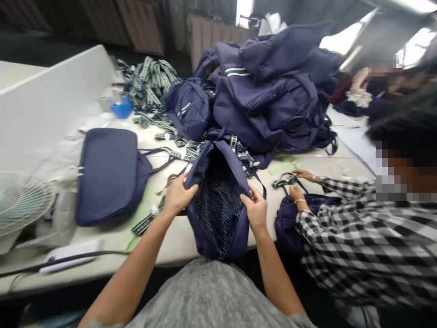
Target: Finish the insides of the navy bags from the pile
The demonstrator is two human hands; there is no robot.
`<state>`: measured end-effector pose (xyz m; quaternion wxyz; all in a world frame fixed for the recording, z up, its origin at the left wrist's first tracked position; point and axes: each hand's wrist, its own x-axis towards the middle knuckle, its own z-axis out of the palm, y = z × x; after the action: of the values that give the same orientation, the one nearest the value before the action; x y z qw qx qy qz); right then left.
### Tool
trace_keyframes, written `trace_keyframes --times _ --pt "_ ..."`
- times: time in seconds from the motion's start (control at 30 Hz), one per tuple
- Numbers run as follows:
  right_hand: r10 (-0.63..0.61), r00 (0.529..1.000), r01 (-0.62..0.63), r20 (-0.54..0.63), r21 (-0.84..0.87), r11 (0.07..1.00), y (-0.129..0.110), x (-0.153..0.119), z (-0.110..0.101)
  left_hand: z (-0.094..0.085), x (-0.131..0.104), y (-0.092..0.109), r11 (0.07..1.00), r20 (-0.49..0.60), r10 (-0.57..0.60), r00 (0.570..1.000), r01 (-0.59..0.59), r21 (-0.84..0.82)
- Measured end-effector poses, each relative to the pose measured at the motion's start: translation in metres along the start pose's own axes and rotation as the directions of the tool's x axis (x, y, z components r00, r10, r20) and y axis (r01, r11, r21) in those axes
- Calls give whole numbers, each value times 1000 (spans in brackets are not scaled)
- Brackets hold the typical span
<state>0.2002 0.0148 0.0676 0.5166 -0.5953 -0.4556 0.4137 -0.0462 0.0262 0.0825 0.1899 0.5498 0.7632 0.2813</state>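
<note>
The left hand (178, 193) and right hand (256, 209) each pinch one side of the open bag (218, 200), spreading its mouth at the near edge of the tabletop (167, 248). A closed navy bag (107, 175) rests to its left, and a heap of navy bags (262, 91) lies beyond it.

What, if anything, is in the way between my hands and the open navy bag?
Nothing visible is: the left hand and right hand grip opposite edges of the open navy bag. The heaped navy bags lie beyond it, not between.
</note>
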Motion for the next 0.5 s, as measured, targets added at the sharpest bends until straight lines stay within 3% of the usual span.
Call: trace_keyframes --times 0.07,0.2,0.3,0.37,0.43,0.5 --pt "2 1000 -2 -3 -14 1000 7 -3 -2 10 -19 2 998 -79 26 997 -30 -51" --pt "-44 999 41 -22 -149 988 21 -3 -11 28 -70 7 960 -236 211 949 -246 -131" --pt "-71 997 77 31 -267 961 25 -3 -21 34 -97 -5 912 -312 239 919 -323 -251" --pt "-75 994 95 75 -311 946 26 -4 -24 37 -100 -31 913 -390 169 905 -293 -284" --pt "-88 990 121 111 -329 937 24 -4 -23 40 -91 -70 962 -425 75 902 -178 -208" --pt "-113 983 155 144 -329 931 23 -2 -16 43 -75 -117 1000 -327 1 945 2 9"
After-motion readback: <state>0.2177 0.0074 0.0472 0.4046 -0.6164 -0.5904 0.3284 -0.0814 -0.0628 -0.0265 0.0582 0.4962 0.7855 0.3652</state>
